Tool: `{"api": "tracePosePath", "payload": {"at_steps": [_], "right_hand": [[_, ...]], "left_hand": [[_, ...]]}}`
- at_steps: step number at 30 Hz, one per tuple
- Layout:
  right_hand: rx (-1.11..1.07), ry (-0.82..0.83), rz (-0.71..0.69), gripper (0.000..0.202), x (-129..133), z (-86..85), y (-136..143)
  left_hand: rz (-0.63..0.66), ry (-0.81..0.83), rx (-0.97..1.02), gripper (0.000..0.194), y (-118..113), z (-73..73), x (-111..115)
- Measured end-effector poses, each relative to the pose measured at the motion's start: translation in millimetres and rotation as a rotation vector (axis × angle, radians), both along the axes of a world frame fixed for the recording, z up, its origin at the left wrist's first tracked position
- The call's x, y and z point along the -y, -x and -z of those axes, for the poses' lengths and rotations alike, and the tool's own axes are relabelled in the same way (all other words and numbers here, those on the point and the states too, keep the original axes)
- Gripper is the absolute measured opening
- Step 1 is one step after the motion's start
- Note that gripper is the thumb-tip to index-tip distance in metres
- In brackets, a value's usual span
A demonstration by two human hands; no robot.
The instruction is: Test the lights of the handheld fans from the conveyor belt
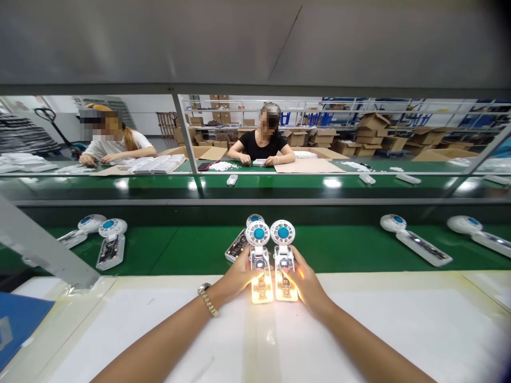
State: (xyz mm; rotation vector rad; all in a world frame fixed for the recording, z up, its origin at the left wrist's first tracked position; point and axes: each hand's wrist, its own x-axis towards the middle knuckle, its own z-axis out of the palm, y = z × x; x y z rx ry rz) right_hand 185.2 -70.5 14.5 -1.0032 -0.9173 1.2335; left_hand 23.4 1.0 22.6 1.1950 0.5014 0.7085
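OK, your left hand (238, 272) is holding one device (262, 284), your right hand (310, 284) is holding a second device (284, 287); both are glowing side by side, green belt (179, 250) lying just beyond.

Factory assembly hall: green belt (179, 247), workers (260, 141) opposite, stacked cartons (373, 130).

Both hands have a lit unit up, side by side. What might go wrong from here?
1. The round heads of the left unit and right unit sit very close, so they might knock together.
2. A third unit lies on the green surface just beyond the left hand, which could bump it.
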Motion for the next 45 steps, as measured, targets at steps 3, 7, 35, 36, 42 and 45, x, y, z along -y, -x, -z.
{"api": "tracePosePath", "payload": {"at_steps": [3,7,35,36,42,45], "right_hand": [[-0.017,-0.005,-0.012,0.065,0,1.9,0],[-0.059,-0.015,-0.032,0.071,-1,5.1,1],[-0.122,-0.099,-0.039,0.073,-5,17.7,2],[-0.123,-0.095,-0.038,0.073,-5,17.8,2],[-0.136,-0.086,-0.051,0.074,-5,18.2,1],[-0.143,-0.087,-0.049,0.074,-6,18.6,1]], "left_hand": [[0.011,0.019,0.016,0.05,1,3.4,-1],[0.019,0.065,0.016,0.053,1,8.7,-4],[0.084,0.043,0.038,0.055,2,3.9,-3],[0.082,0.046,0.039,0.056,2,4.0,-3],[0.089,0.057,0.012,0.056,3,4.1,-4],[0.078,0.057,0.013,0.056,3,4.0,-4]]}}
